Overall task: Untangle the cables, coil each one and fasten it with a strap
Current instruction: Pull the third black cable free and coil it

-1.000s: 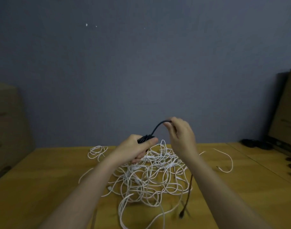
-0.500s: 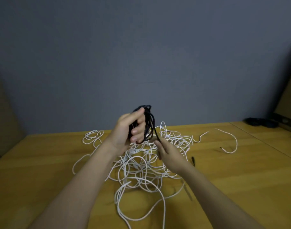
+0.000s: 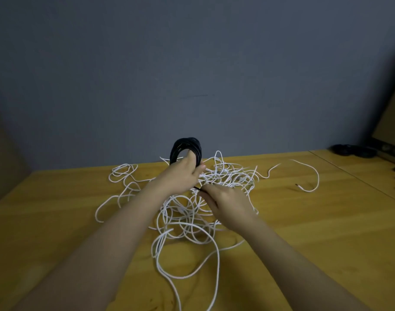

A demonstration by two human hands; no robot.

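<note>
My left hand (image 3: 183, 173) grips a black cable coil (image 3: 187, 144), held upright above the middle of the wooden table (image 3: 57, 221). The coil's loops rise above my fingers. My right hand (image 3: 228, 202) is just below and to the right, pinching the loose black end (image 3: 197, 188) of that cable near the coil. Beneath both hands a tangle of white cables (image 3: 187, 212) lies spread on the table, with long loops trailing toward me and a loose white end (image 3: 304, 187) lying to the right.
A small white cable loop (image 3: 122, 171) lies at the back left. Dark coiled items (image 3: 353, 151) sit at the far right by a leaning cardboard panel (image 3: 392, 117). A grey wall stands behind the table.
The right hand came down from above the coil to below it, wrapping the black cable on. The trailing black tail on the table is gone and the coil has grown.
</note>
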